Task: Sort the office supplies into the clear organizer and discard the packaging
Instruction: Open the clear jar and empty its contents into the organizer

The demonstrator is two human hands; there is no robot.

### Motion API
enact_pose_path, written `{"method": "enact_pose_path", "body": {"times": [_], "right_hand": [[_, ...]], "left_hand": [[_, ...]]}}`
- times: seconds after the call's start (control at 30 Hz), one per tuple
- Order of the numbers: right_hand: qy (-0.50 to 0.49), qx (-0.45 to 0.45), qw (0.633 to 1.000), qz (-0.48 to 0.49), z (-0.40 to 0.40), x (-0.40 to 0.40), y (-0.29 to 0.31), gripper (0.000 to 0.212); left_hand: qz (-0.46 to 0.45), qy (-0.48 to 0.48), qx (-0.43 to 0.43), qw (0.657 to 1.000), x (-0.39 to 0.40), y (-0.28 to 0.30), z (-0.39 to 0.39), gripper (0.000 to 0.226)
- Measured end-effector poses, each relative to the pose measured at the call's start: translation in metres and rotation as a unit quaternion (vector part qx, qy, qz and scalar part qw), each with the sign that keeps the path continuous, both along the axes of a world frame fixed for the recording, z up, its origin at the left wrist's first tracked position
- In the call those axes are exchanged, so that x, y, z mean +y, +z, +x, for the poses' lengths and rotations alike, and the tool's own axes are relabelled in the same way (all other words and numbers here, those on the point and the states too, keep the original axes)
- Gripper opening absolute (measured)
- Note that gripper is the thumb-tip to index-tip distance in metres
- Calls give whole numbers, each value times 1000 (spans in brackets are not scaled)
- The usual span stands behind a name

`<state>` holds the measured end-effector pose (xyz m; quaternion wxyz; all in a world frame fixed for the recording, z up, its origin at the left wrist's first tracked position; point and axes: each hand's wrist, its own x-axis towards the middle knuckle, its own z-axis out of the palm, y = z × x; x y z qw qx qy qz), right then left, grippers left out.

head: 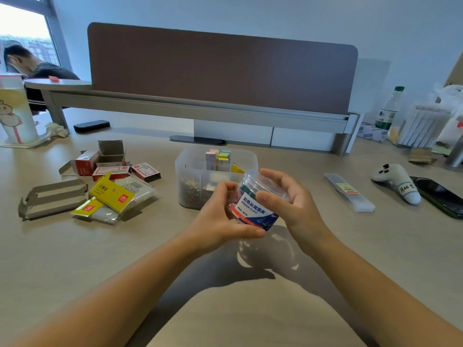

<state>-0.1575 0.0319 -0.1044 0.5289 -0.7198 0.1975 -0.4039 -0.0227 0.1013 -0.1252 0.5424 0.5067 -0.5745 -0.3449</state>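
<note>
I hold a clear plastic jar of coloured binder clips, tilted, above the desk in front of the clear organizer. My left hand grips the jar's lower body from the left. My right hand curls around its clear lid end. The organizer holds metal clips on the left and pastel sticky notes at the back. Emptied packaging lies to the left: red and white boxes, flattened grey cardboard and yellow plastic bags.
A long clear plastic case, a white game controller and a dark phone lie to the right. A brown divider panel rises behind the organizer. A bottle stands far right, a paper cup far left.
</note>
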Motion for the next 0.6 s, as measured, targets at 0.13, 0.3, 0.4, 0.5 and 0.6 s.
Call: {"method": "enact_pose_path", "body": {"times": [0.13,0.3,0.4,0.5,0.6], "right_hand": [[-14,32,999,-10,-2,-2,-3,37],[71,83,994,-19,-8,-4,2,44],[53,121,990,-44,-7,-3,5,49],[-4,148,985,-86,-4,-4,4,60],[22,145,986,-81,-4,-7,4,58]], "left_hand": [[-16,7,15,1000,0,-2,5,54],[-2,-25,50,998,3,-2,15,50],[10,-25,56,998,2,-3,16,47],[17,-23,46,999,1,-4,15,45],[20,-19,38,999,0,-5,15,46]]}}
